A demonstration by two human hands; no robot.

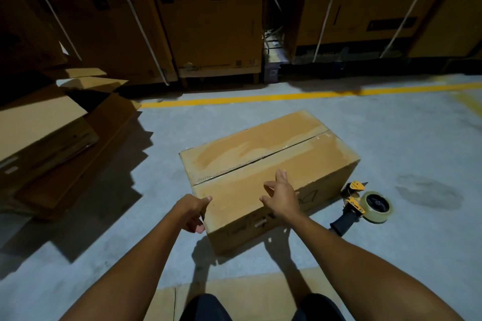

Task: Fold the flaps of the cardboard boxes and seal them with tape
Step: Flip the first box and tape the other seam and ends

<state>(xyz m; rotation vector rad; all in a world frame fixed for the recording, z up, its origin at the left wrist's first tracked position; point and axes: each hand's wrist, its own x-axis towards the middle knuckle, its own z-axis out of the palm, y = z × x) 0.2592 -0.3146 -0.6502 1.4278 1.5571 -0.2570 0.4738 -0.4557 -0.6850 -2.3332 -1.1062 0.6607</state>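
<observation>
Gripping one box (260,154): left hand (194,212) | right hand (281,195) spread | one tape dispenser (365,203)

Illumination: dim overall. The floor (391,138) and cardboard box (260,154) top are brightest; hard-edged shadows lie near left. Far background dark. Edges bowed, vignetted.

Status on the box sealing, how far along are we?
Done: the centre cardboard box has its flaps folded flat, and glossy tape seems to run along the seam. In hand: left hand grips its near corner, right hand spread over the top; tape dispenser lies unused beside it. Left: the open boxes at left, flaps up.
</observation>
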